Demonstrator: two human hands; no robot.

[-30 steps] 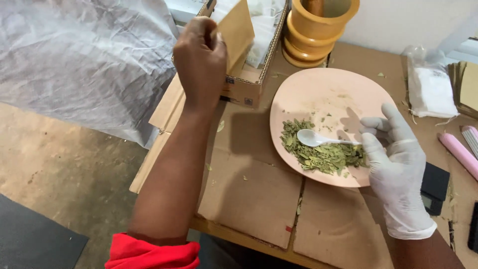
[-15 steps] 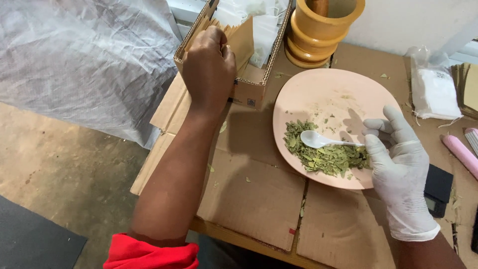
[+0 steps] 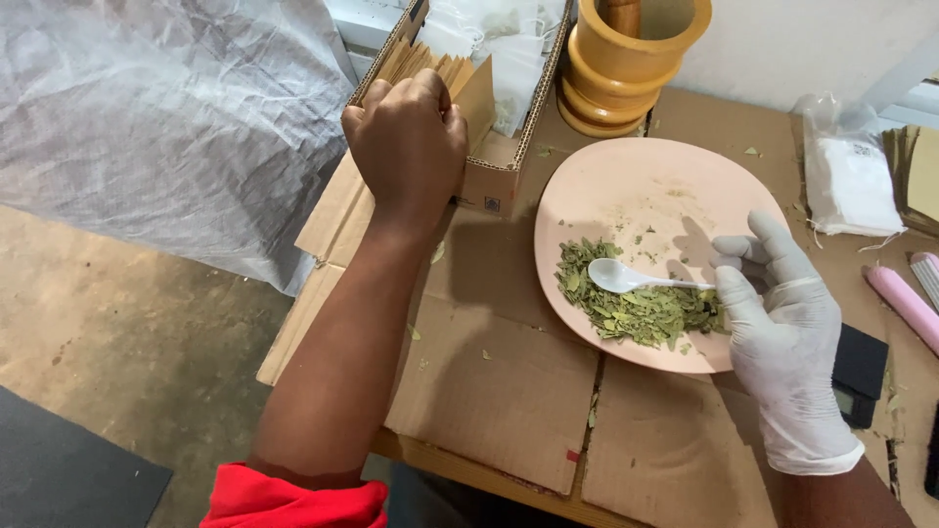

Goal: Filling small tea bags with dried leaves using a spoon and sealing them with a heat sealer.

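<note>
My bare left hand (image 3: 409, 142) is closed on a brown paper pouch (image 3: 479, 98) at the front of a cardboard box (image 3: 499, 181) that holds more brown pouches and white sachets. My right hand (image 3: 782, 323), in a white glove, holds a white plastic spoon (image 3: 626, 280) by its handle. The spoon's bowl rests on a heap of crushed dried green leaves (image 3: 636, 303) on a pink plate (image 3: 636, 186).
A yellow wooden mortar (image 3: 626, 59) with a pestle stands behind the plate. A clear bag of white sachets (image 3: 851, 181) lies at the right, with a pink stick (image 3: 905, 303) and a small black scale (image 3: 861, 367) near it. Flattened cardboard (image 3: 489, 391) covers the table; grey plastic sheeting (image 3: 156, 117) hangs left.
My left hand has come down and nearer with the brown pouch at the box's front. The spoon in my right hand has stayed on the leaves.
</note>
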